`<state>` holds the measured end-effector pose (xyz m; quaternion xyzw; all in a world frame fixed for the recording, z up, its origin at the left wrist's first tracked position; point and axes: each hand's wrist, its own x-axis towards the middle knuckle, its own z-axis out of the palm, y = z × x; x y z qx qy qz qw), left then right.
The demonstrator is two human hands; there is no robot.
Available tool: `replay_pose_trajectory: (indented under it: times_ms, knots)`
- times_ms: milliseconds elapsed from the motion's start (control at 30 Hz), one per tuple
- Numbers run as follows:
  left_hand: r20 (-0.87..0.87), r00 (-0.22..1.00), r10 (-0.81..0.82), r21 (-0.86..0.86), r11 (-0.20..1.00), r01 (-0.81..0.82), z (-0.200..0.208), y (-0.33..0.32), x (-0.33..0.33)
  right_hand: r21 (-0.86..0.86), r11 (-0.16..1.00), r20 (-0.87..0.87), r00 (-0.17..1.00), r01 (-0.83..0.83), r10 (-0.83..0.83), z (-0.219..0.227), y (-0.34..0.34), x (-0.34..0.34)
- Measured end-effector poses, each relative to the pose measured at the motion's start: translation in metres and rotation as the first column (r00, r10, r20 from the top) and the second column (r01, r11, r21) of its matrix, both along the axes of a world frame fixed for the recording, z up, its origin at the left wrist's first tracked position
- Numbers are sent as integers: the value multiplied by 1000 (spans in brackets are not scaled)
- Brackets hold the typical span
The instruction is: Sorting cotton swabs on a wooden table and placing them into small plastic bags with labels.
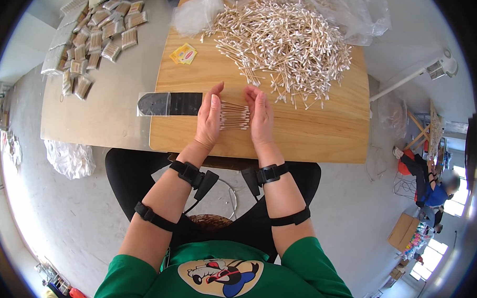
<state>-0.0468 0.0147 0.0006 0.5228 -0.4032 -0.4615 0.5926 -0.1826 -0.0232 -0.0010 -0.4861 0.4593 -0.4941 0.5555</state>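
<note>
Left hand point(208, 120): stood on edge at the left end of a row of thin wooden swabs with white cotton tips point(234, 116), its fingers roughly straight and held close together; from here I can't separate them all, since they overlap.
Right hand point(261, 118): facing it at the row's other end, fingers likewise close together and a little curved; I can't tell how firmly either palm presses.
Swab row: lying on the pale wooden board point(312, 138), between the palms; I see the right-hand tips, but the left hand hides most of the left ends.
Black strip: a flat black strip with a rounded end, partly under clear plastic point(169, 103), reaches the left hand, where I lose its right end.
Loose heap: a large tangled heap of white-tipped swabs point(289, 43) lies beyond the hands; its lower layers are buried.
Yellow packets: small yellow printed packets point(184, 53) lie left of the heap, overlapping, so I can't count them.
Clear film: crumpled transparent plastic bags point(361, 22) sit behind the heap, cut off at the top.
Metal table: small clear bags of swabs point(95, 41) crowd the grey metal tabletop point(113, 126), some overlapping.
Far right: a person in blue point(436, 195), too small to make out well.
</note>
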Motion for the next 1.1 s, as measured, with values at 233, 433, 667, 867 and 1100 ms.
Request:
replay_pose_trajectory:
  times_ms: [233, 433, 667, 867, 1100]
  knots:
    - [178, 980, -92, -58, 993, 104, 2, -2, 2, -32, 993, -64, 992, -113, 111, 12, -4, -5]
    - [-101, 995, 4, 1, 1000, -4, -1, 15, -1, -113, 993, -163, 986, -41, 22, 18, 18, -4]
    - [-190, 981, 32, -24, 999, -38, 3, 13, -7, -200, 980, -248, 967, 4, -54, 15, 28, 14]
    - [-248, 967, 61, -42, 996, -74, 0, 12, -3, -104, 994, -73, 997, -11, 3, 8, 27, 18]
    - [634, 764, -124, -50, 978, 201, 18, 37, 28, -56, 996, 125, 990, 72, -64, 2, 27, -8]
